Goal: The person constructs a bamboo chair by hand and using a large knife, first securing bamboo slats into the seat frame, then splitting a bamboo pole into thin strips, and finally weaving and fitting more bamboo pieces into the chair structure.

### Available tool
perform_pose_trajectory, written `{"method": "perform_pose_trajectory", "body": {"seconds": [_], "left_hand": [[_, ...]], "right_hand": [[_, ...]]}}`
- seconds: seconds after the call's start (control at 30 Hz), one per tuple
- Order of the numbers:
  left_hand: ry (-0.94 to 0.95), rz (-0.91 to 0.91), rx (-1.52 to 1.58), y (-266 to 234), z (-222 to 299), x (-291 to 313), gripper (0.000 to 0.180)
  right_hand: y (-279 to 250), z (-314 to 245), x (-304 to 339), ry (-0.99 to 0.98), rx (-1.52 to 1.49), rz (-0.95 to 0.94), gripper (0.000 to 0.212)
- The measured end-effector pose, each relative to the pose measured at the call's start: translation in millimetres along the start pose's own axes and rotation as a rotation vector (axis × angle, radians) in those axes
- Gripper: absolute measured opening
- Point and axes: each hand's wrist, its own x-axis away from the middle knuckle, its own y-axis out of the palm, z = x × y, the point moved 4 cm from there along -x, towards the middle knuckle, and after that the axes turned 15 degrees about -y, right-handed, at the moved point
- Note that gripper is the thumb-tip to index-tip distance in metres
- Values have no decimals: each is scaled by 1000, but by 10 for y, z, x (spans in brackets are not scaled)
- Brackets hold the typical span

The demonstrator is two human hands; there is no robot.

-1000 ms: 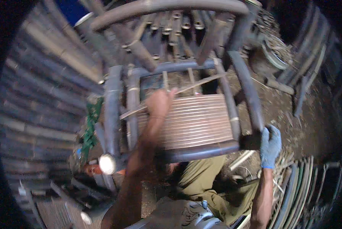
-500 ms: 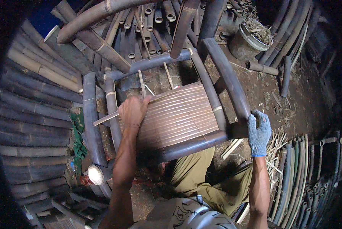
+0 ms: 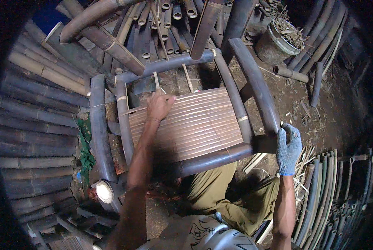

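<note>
In front of me stands a dark bamboo chair frame (image 3: pixel 203 160) with a seat of narrow split-bamboo slats (image 3: pixel 195 125). My bare left hand (image 3: pixel 160 105) is closed over the far edge of the seat, gripping a bamboo slat (image 3: pixel 132 110). That slat's left end shows beside the frame's left rail, while my fingertips are partly hidden. Two thin cross strips (image 3: pixel 187 78) run from the seat to the back rail. My right hand (image 3: pixel 289 150), in a grey knitted glove, is by the near end of the right armrest (image 3: pixel 259 87), fingers curled; a tiny pale tip shows there.
Dark bamboo poles (image 3: pixel 36 141) are stacked along the left, and cut tubes (image 3: pixel 165 25) lie behind the chair. A bucket of shavings (image 3: pixel 276 43) stands at the back right. Thin poles (image 3: pixel 320 196) lean at the lower right, beside loose splints (image 3: pixel 301 177).
The slat under my left hand has shifted right; its left end, which stuck out past the left rail, now lies inside it. My left hand moved slightly right and back toward the chair's far side.
</note>
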Motion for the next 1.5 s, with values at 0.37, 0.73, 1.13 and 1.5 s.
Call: {"method": "perform_pose_trajectory", "body": {"seconds": [0.37,0.73,1.13,1.5], "left_hand": [[92,299,78,-12,-96,121,27],[-87,166,-1,-191,-787,-587,62],[-111,-81,29,-84,-815,-1142,67],[-314,-134,-26,64,-862,-390,57]], "right_hand": [[64,14,-6,-2,-40,-75,24],[61,148,95,69,-123,-45,28],[60,248,126,54,-102,-59,29],[41,129,75,36,-51,-85,26]]}}
